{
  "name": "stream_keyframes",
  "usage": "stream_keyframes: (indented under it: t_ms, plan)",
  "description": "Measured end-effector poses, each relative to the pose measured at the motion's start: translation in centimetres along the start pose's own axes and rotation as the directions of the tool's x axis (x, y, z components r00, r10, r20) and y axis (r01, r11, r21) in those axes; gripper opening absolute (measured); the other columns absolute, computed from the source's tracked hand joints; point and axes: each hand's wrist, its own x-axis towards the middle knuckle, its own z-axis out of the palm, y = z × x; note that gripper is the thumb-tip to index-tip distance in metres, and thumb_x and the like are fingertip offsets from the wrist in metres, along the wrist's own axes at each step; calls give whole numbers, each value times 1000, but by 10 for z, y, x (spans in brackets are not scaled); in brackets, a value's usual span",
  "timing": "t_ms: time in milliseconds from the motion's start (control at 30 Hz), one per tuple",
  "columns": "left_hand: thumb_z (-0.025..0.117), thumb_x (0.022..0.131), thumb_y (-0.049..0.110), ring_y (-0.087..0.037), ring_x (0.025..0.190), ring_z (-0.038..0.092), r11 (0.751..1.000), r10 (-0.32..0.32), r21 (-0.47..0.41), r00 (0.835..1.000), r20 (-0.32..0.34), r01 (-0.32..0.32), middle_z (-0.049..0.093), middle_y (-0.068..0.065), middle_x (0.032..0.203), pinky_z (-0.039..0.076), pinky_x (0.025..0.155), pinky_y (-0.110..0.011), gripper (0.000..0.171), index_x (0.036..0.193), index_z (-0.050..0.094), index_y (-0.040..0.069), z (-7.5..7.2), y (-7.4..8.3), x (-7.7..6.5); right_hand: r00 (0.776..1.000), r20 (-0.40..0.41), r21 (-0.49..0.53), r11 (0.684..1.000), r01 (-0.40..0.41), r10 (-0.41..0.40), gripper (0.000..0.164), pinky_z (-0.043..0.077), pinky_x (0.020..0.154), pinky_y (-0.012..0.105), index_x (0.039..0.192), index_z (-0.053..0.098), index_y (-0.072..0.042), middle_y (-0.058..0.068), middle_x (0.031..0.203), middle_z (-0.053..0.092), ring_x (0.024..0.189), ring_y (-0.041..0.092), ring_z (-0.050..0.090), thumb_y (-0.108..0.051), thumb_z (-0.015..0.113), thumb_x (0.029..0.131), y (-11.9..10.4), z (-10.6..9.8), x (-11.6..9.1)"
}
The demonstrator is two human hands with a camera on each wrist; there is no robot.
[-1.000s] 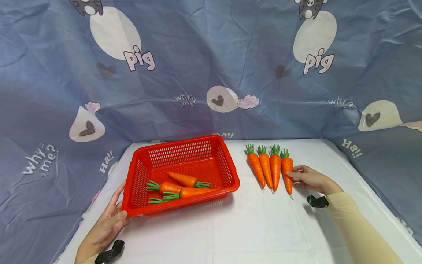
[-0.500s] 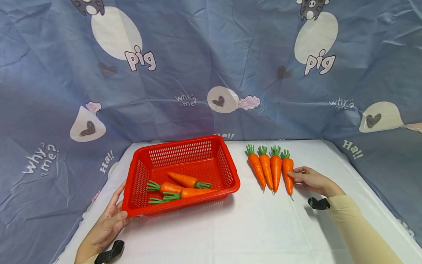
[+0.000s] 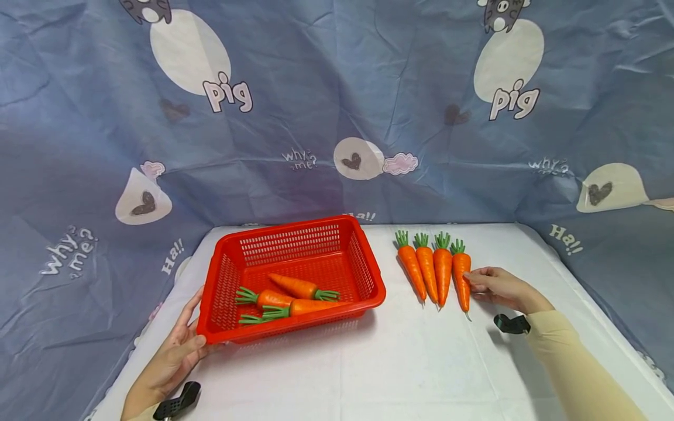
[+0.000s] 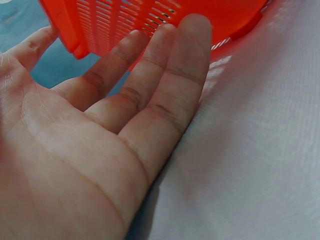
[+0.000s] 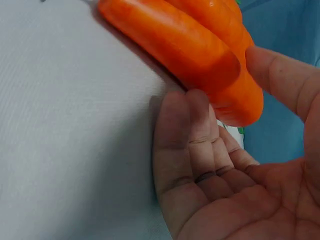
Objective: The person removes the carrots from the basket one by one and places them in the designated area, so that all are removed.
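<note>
Left hand pose: the left hand reaches up from the lower left, its palm turned toward the basket and its fingers nearly straight and spread. The thumb meets the rim at the near left corner, while the other fingers extend along and under the outer wall.
Left hand state: relaxed and outstretched, propped against the basket rather than curled round it.
Red basket: the red basket stands ahead of and to the right of the left hand, its near left corner at that hand's thumb.
Carrots inside: at least three carrots lie in the basket, to the right of the left hand; the front rim partly hides the nearest.
Right forearm: a cream sleeve slants up from the lower right, with a black device at the wrist.
Right hand pose: the right hand points leftward, low over the white cloth, its thumb raised well apart from the fingers, which slope down toward the cloth.
Right hand state: loose, thumb and fingers parted about a carrot; whether the thumb touches it, I cannot tell.
Nearest carrot: the end carrot lies at the right hand's fingertips, leaves pointing away.
Other carrots: three more carrots lie side by side just beyond it, farther left of the right hand.
</note>
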Motion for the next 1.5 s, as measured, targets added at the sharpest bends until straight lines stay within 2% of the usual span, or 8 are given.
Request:
stream_keyframes:
  t_ms: [267,400,533,667,900,1200,1400,1500]
  plan:
    - [52,110,0,-17,135,67,1000,2,-13,1000,18,-1,54,14,158,60,105,-37,91,173,0,41,0,-2,1,999,-12,24,999,-30,31,53,62,89,24,141,36,12,-5,93,63,86,3,65,-28,55,113,-6,-2,-5]
    - [52,109,0,-15,135,67,1000,-3,-17,1000,14,3,55,13,157,60,105,-36,91,173,1,42,-1,0,1,1000,-15,-12,1000,-3,3,50,63,87,24,140,36,12,-5,93,64,84,3,66,-26,54,113,-14,-5,-8]
    - [53,109,0,-13,135,66,1000,-12,-15,1000,-2,12,56,15,156,60,105,-35,92,172,2,43,-1,0,1,999,-21,-67,997,45,-46,51,63,87,24,142,37,12,-4,95,65,83,3,66,-27,53,114,-36,-5,-12]
    - [54,109,1,-14,134,67,1000,-17,-14,1000,-11,17,55,15,156,60,105,-36,91,172,3,43,-1,0,0,995,-27,-143,986,90,-95,57,62,88,24,146,36,11,-2,101,66,86,5,67,-30,56,112,-66,4,-17]
    - [57,109,3,-13,134,67,999,-34,-2,999,-40,34,56,18,155,60,105,-36,92,172,4,44,0,3,1,982,50,-292,937,191,-185,60,60,89,27,149,42,5,10,125,65,98,13,66,-34,63,109,-123,43,-21]
    - [54,109,0,-15,133,68,999,-32,-2,999,-33,32,55,16,155,60,105,-35,92,172,3,43,2,3,2,958,202,-398,877,269,-202,53,59,100,38,142,56,-8,13,123,67,106,24,69,-37,74,102,-178,103,-12]
    - [54,109,0,-15,132,68,1000,-28,5,999,-28,28,55,14,154,60,105,-35,92,172,2,42,1,2,1,924,321,-444,829,339,-206,49,60,95,37,139,57,-6,16,120,70,105,25,68,-33,73,102,-200,143,-1]
    - [53,109,-1,-15,133,67,1000,-19,4,1000,-17,19,54,13,155,60,105,-35,92,173,2,41,0,2,0,897,394,-451,807,381,-203,46,61,94,38,138,58,-5,13,114,73,104,29,68,-30,73,102,-209,164,4]
